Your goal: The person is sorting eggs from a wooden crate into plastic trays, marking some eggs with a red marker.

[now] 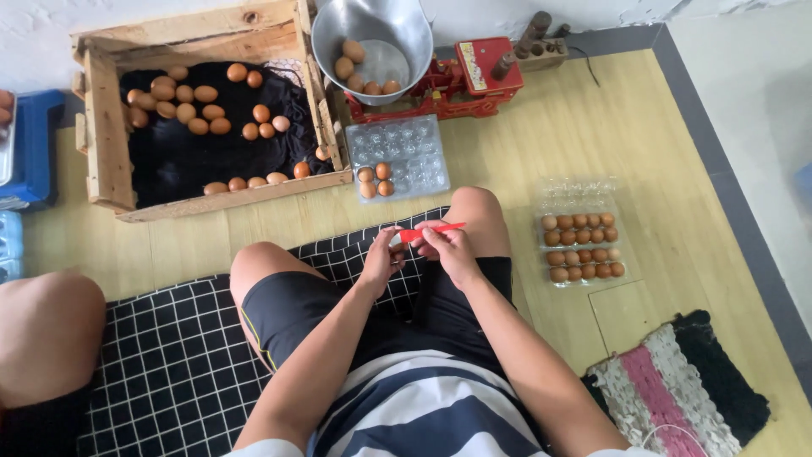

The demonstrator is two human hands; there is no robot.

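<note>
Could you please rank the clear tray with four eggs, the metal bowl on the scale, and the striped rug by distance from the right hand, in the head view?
From the right hand:
1. Clear tray, just ahead.
2. Metal bowl, farther ahead.
3. Striped rug, far right, behind.

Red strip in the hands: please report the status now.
Both hands, left hand and right hand, pinch the red strip above the lap. Clear egg tray in front holds four eggs. Nothing between hands and tray.

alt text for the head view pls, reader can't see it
Seated on a checked mat, a person's left hand and right hand hold a thin red strip. Ahead: wooden crate of brown eggs, partly filled clear tray, scale bowl.
</note>
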